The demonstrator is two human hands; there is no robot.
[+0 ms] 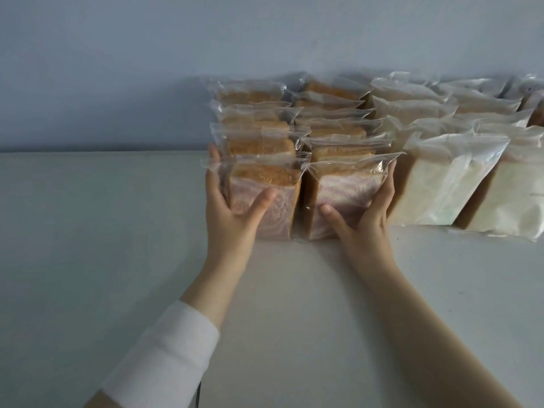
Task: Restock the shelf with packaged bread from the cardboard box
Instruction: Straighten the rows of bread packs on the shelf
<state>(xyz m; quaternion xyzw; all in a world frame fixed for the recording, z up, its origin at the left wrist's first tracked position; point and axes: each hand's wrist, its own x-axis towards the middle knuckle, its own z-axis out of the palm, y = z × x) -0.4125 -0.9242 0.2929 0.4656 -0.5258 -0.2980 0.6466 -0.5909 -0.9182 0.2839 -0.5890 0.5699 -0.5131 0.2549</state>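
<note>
The person's left hand (228, 210) cups the outer left side and front face of a clear-wrapped loaf of brown-crusted bread with a pinkish swirled cut face (265, 198), while the right hand (363, 213) cups the right side and front of a matching clear-wrapped swirled loaf (344, 198) just beside it; each grip is a wide, open-palmed clasp, thumb on the front and fingers along the side, more a squeeze between the two hands than a pinch. Both loaves stand upright on the pale grey-white shelf (103, 231) at the front of two rows of like packets (297, 119) running back to the wall. To the right, touching or nearly so, stand rows of cloudy white-wrapped pale bread packets (441, 184). The cardboard box is not in view. The likely step is squaring the two front loaves against their rows. The risk is that uneven pressure would tip a loaf forward or buckle the soft bread, and the slippery film could let a packet slide; the right hand's fingers are wedged against the white packets and could drag one askew when pulled out. Open room lies to the left and in front, where the shelf is bare; the shelf's front edge cannot be seen, so how far forward is safe cannot be told.
</note>
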